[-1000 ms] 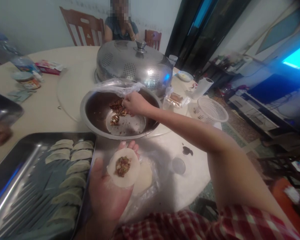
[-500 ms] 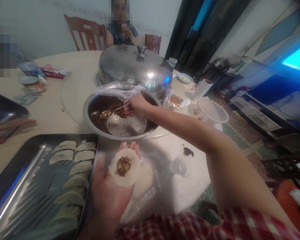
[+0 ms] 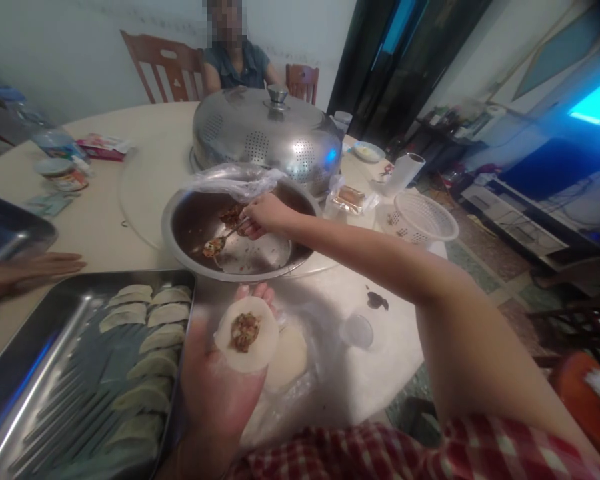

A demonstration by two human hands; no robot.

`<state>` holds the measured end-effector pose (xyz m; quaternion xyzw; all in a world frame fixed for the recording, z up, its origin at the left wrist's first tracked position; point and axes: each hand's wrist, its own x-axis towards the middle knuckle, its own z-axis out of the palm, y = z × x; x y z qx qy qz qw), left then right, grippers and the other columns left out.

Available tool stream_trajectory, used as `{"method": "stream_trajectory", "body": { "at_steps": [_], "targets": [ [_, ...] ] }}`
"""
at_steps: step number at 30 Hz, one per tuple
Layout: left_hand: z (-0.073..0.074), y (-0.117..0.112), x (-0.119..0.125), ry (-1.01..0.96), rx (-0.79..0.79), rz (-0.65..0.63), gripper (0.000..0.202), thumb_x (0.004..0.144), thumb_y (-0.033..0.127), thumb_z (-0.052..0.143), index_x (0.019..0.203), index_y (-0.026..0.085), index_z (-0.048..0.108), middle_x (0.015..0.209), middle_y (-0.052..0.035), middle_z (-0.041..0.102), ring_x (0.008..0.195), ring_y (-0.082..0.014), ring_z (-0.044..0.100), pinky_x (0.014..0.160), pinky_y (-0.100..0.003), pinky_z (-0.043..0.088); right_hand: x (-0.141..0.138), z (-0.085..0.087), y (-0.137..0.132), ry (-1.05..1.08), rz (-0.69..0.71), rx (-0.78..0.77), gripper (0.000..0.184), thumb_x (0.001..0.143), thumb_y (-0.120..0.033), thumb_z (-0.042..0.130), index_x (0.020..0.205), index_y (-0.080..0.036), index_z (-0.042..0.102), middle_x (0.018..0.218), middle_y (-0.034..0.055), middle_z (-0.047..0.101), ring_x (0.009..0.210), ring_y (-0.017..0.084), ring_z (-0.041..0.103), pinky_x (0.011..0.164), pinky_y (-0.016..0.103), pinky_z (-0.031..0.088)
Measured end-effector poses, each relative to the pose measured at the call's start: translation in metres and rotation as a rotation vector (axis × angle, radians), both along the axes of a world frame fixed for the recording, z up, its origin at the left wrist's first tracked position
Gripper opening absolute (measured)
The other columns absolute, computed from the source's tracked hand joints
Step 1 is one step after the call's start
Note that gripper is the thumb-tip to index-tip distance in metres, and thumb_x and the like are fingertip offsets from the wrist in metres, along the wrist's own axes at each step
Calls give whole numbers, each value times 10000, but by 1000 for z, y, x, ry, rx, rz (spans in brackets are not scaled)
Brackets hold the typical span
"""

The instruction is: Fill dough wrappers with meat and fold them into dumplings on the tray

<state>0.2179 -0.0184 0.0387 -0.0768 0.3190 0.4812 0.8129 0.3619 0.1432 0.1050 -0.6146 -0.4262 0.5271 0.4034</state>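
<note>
On the palm of my left hand (image 3: 225, 393) lies a round dumpling wrapper (image 3: 265, 350), with a mound of chopped filling (image 3: 245, 332) in its middle. My right hand (image 3: 266, 217) grips a spoon (image 3: 231, 231) by the handle inside a large metal bowl (image 3: 166, 233). Filling sits on the spoon's tip, low over the bowl's left part, and more lies towards the back. Just beyond my left fingers, a stack of wrappers (image 3: 290, 353) rests on plastic. Several folded dumplings (image 3: 153, 365) lie along the right part of a metal tray (image 3: 87, 303), left of my left hand.
A perforated steel dome lid (image 3: 265, 127) stands behind the bowl. To the right are a white basket (image 3: 430, 217), a wrapped packet (image 3: 349, 199) and a small clear cup (image 3: 357, 331). Another person's hand (image 3: 35, 270) is at the left, beside a second tray (image 3: 13, 223). Someone (image 3: 237, 67) sits opposite.
My right hand has pulled up slightly, and the spoon's loaded tip has shifted lower in the bowl. The other person's hand at the left has moved slightly. My left hand stays nearly still.
</note>
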Motion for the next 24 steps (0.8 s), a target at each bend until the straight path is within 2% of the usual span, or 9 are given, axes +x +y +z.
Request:
{"method": "stream_trajectory", "body": {
  "at_steps": [5,8,10,14,17,20,24],
  "targets": [
    [4,3,-1,-23,18,59,602,918,508,513,1407,170,608,1256,-182,759,1232,-300,703,1035,-400,595,15,31,-24,46,8,32,398,1022,-60,437,662,-172,564,499,-31,569,433,64,535,490,177,528],
    [3,4,-1,-62,46,46,587,944,501,452,1371,136,622,1221,-209,763,1158,-302,739,962,-400,628,33,49,-64,61,-25,135,303,1040,-111,463,783,-162,615,566,-52,605,458,44,541,505,156,526],
    [6,4,1,-67,60,48,586,960,513,421,1347,126,628,1194,-209,769,1104,-293,758,910,-385,644,45,52,-100,27,-7,274,249,1034,-201,534,815,-171,650,600,-52,629,474,50,569,523,176,548],
    [13,2,5,-32,113,114,593,998,526,368,1315,96,626,1127,-209,780,1047,-297,769,835,-377,659,62,38,-178,-279,99,627,273,988,-468,602,922,-236,729,718,-13,712,596,111,679,583,249,608],
    [15,1,9,-45,156,91,602,1028,523,324,1329,82,603,1131,-208,773,1069,-296,759,807,-377,663,64,22,-218,-579,240,872,237,1036,-363,527,1052,-271,744,860,30,766,754,143,739,703,287,644],
    [14,0,12,-47,189,93,627,1031,549,312,1291,62,609,1098,-205,769,1079,-284,751,820,-358,658,60,9,-235,-794,361,1032,258,1038,-239,485,1132,-269,723,946,67,779,856,168,753,760,307,654],
    [13,1,14,-49,174,95,626,1031,562,306,1212,67,645,1040,-187,768,1055,-273,749,815,-336,647,54,-2,-240,-924,431,1113,260,1043,-232,468,1139,-244,710,978,104,774,879,187,750,743,316,654]
  ]
}}
